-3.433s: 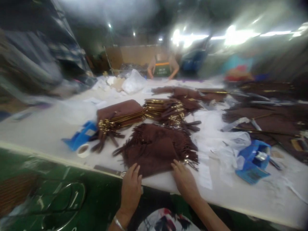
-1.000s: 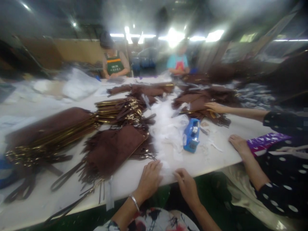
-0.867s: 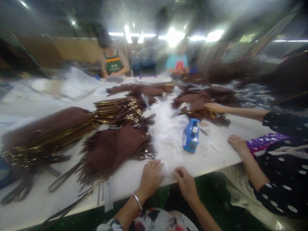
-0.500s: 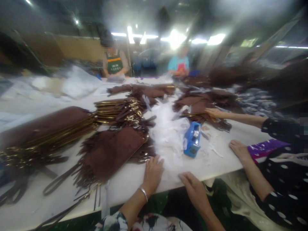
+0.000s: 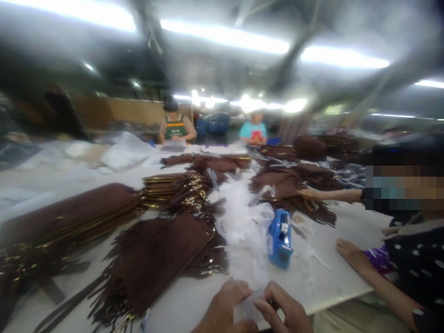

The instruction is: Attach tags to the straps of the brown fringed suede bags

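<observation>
At the table's near edge, my left hand [image 5: 227, 307] and my right hand [image 5: 282, 307] are close together, with fingers closed on a thin, whitish, see-through sheet [image 5: 250, 305]. Whether it is plastic or paper I cannot tell. Just beyond them lies a heap of thin white wrapping material [image 5: 243, 222]. A blue tape dispenser [image 5: 280, 238] stands to the right of the heap. Left of my hands, a fringed brown pouch [image 5: 159, 259] lies on top of others, with dark straps hanging toward the edge.
Stacked brown pouches with gold zips [image 5: 86, 212] fill the left of the white table [image 5: 312, 291]. On the right a co-worker in polka dots [image 5: 412, 259] has a hand on another brown pile [image 5: 284, 180]. Two people [image 5: 178, 129] sit across the table.
My view has tilted up. My hands, apart at the table edge before, have come together and taken hold of the thin whitish sheet.
</observation>
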`<state>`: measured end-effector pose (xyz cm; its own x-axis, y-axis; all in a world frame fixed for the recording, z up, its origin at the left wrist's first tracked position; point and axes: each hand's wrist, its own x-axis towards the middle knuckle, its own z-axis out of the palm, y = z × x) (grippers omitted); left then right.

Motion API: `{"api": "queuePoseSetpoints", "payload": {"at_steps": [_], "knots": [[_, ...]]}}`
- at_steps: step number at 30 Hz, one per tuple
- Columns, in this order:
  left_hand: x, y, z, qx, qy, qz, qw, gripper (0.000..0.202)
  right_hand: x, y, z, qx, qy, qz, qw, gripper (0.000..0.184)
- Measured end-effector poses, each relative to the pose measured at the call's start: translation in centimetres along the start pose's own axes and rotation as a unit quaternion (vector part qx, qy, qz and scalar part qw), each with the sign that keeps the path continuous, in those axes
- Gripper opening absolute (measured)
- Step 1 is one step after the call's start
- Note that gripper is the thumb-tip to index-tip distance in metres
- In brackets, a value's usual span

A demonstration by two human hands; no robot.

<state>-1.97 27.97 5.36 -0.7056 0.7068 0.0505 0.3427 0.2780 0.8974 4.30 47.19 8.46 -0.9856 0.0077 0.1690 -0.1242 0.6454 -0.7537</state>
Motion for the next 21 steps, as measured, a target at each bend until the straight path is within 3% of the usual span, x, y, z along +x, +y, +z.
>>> {"api": "queuePoseSetpoints", "payload": {"at_steps": [2, 6, 9, 15, 21], "knots": [[-0.8, 1.2, -1.1, -0.108, 0.031, -0.088, 0.990, 0.023, 1.2, -1.9, -0.5, 0.025, 0.010, -0.007, 1.000, 0.033], [-4.0, 2.1, -3.7, -0.368, 0.059, -0.098, 0.923, 0.053, 2.9, -4.1, 0.1, 0.053, 0.023, 0.008, 0.998, 0.035], [-7.9, 2.0, -5.1, -0.443, 0.061, -0.147, 0.882, 0.054, 3.2, -5.7, 2.5, 0.099, -0.051, 0.002, 0.994, 0.033], [-18.0, -1.3, -5.0, -0.453, 0.186, -0.268, 0.830, 0.039, 1.6, -8.4, 9.8, 0.156, -0.228, -0.015, 0.961, 0.026], [-26.6, -3.0, -3.2, -0.206, 0.315, -0.346, 0.859, 0.029, -0.9, -9.5, 17.6, 0.093, -0.323, -0.009, 0.942, 0.032]]}}
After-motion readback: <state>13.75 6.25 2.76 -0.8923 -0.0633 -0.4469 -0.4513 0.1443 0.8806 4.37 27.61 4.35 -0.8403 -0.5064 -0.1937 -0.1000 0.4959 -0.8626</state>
